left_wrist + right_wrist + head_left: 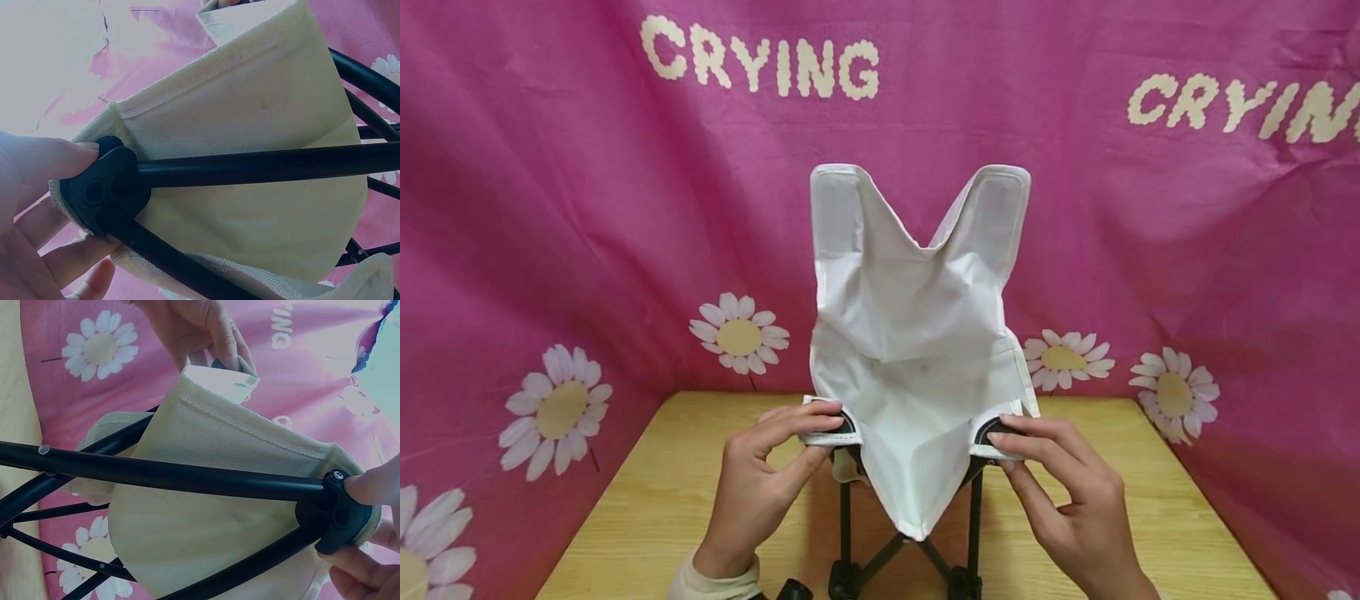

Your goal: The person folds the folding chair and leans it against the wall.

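A small folding chair with a white fabric seat and back (pixel 917 325) stands upright on the table, facing me. My left hand (pixel 763 467) pinches the seat's front left corner, thumb below and fingers on top. In the left wrist view, its thumb lies against the black plastic joint (pixel 103 187) under that corner. On the other side, my right hand (pixel 1075 492) pinches the front right corner the same way. The right wrist view shows thumb and fingers around the matching black joint (pixel 334 515). Both corner pockets have black patches partly covered by fingers.
Black tube legs (pixel 976 521) cross beneath the seat and end in black plastic feet (pixel 964 583). Under everything is a wooden table (pixel 647 492). A pink cloth (pixel 1075 50) with daisies and lettering surrounds its back and sides. A small black object (pixel 793 590) shows near the left sleeve.
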`<state>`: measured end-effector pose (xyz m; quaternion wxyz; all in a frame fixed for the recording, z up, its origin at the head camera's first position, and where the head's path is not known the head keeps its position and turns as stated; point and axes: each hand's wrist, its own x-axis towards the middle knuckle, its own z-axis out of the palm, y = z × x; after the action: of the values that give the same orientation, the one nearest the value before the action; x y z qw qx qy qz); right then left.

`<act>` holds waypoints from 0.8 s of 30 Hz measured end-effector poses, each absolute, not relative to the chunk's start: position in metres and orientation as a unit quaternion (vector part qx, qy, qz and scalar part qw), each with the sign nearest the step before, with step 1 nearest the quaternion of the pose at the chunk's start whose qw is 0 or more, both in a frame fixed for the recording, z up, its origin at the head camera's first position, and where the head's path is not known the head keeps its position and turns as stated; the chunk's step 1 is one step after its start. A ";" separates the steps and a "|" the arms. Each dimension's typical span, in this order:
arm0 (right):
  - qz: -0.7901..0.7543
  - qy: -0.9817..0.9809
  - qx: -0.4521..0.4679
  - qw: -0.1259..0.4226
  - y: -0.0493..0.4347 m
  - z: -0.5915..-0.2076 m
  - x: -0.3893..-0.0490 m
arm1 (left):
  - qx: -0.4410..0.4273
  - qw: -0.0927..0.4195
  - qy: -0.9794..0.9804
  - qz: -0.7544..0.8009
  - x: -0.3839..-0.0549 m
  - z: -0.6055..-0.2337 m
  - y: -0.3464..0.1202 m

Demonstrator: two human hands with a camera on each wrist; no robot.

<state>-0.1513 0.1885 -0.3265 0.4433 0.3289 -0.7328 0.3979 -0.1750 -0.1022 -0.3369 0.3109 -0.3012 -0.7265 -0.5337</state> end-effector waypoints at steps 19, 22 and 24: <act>0.401 -0.733 0.322 0.446 0.182 -0.319 -0.144 | -0.284 0.309 -0.731 -0.537 -0.173 -0.336 -0.097; 0.401 -0.723 0.334 0.452 0.182 -0.317 -0.147 | -0.292 0.318 -0.727 -0.534 -0.175 -0.335 -0.096; 0.401 -0.718 0.340 0.455 0.182 -0.316 -0.149 | -0.295 0.323 -0.725 -0.532 -0.176 -0.334 -0.095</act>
<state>-0.1487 0.1820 -0.3161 0.4555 0.3401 -0.7183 0.4013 -0.1757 -0.0952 -0.3339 0.3228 -0.2952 -0.7249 -0.5321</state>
